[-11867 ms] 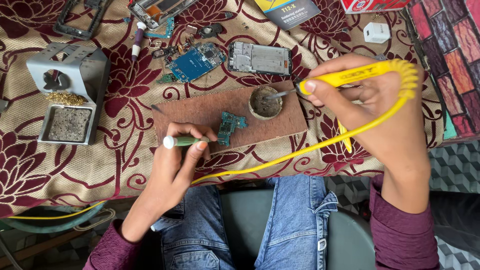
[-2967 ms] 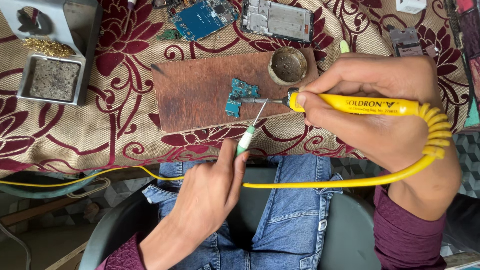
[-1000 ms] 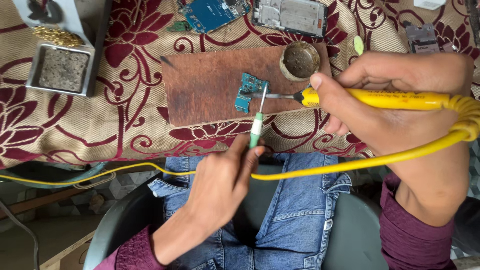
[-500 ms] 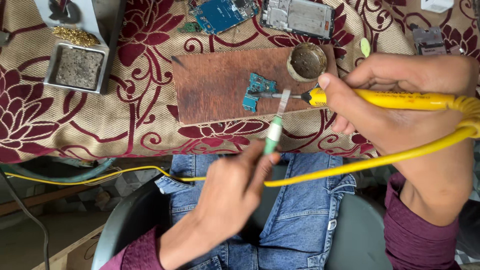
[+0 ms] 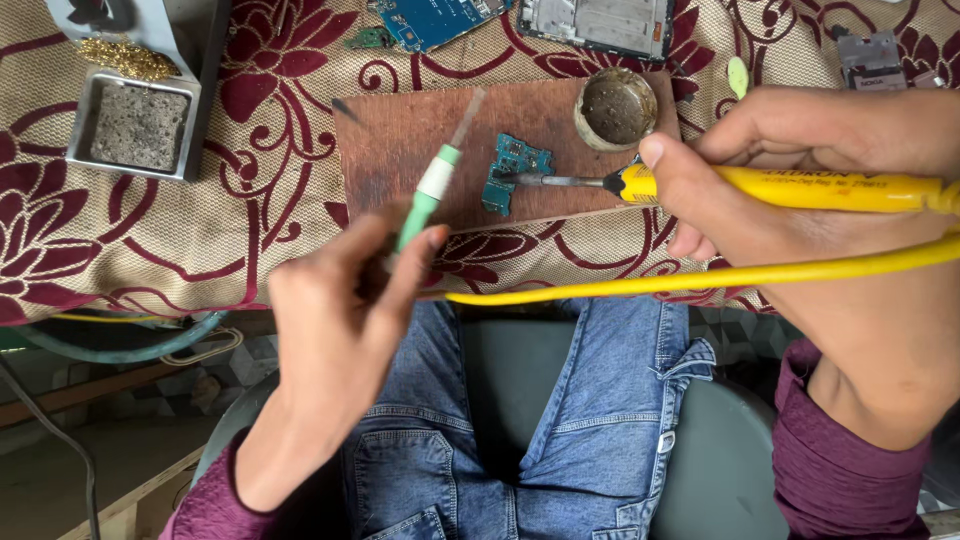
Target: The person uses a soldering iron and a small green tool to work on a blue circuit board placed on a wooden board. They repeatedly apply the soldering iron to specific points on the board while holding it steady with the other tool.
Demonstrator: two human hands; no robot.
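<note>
My right hand (image 5: 820, 190) grips a yellow soldering iron (image 5: 800, 188); its metal tip touches a small teal circuit board (image 5: 512, 172) lying on a brown wooden board (image 5: 400, 150). My left hand (image 5: 340, 300) holds a green and white hand tool (image 5: 430, 195), blurred, with its thin shaft pointing up over the wooden board, left of the circuit board and clear of it. A yellow cord (image 5: 700, 282) runs from the iron across the table edge in front of me.
A round tin of dark paste (image 5: 615, 107) sits at the board's far right corner. A grey stand with a sponge tray (image 5: 135, 125) and brass wool (image 5: 125, 57) is at the far left. A blue circuit board (image 5: 440, 18) and a phone frame (image 5: 600, 22) lie at the back.
My left hand has swung the green tool leftward, away from the small circuit board. The iron's tip has stayed at the board.
</note>
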